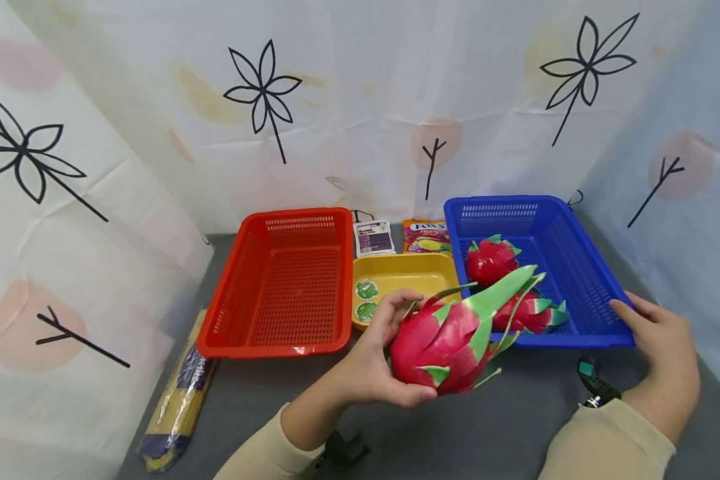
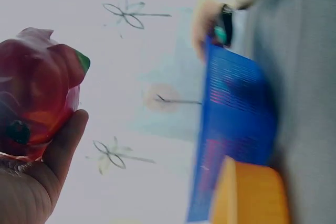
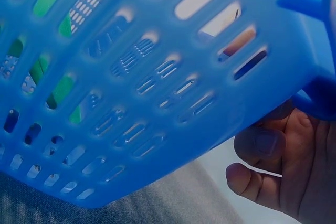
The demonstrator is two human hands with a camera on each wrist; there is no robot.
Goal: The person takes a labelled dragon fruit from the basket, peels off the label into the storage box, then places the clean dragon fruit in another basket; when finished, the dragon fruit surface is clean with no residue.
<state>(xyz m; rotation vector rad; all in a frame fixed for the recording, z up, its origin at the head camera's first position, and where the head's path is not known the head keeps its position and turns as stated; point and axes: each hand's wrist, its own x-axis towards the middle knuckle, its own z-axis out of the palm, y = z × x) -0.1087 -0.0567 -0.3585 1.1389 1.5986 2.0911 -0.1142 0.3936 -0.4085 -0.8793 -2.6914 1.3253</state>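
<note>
My left hand (image 1: 390, 360) grips a large pink dragon fruit (image 1: 438, 343) with green leaf tips, raised in front of the blue basket. In the left wrist view the thumb lies along the side of the same dragon fruit (image 2: 37, 93). My right hand (image 1: 666, 347) holds the rim of the blue plastic basket (image 1: 594, 267) at its near right corner. Fingers (image 3: 262, 145) curl beneath that rim in the right wrist view. Inside the basket lie two more dragon fruits, one farther back (image 1: 492, 260) and one nearer (image 1: 531, 313), partly covered by the raised one's leaves.
A red basket (image 1: 276, 350) stands left of a yellow tray (image 1: 405, 267) holding two green round labels. Behind the tray are a Fox's Fruits candy bag (image 1: 426, 237) and a white-and-purple packet (image 1: 374, 238). A long yellow pack (image 1: 180, 400) lies at the left. Patterned cloth surrounds the grey table.
</note>
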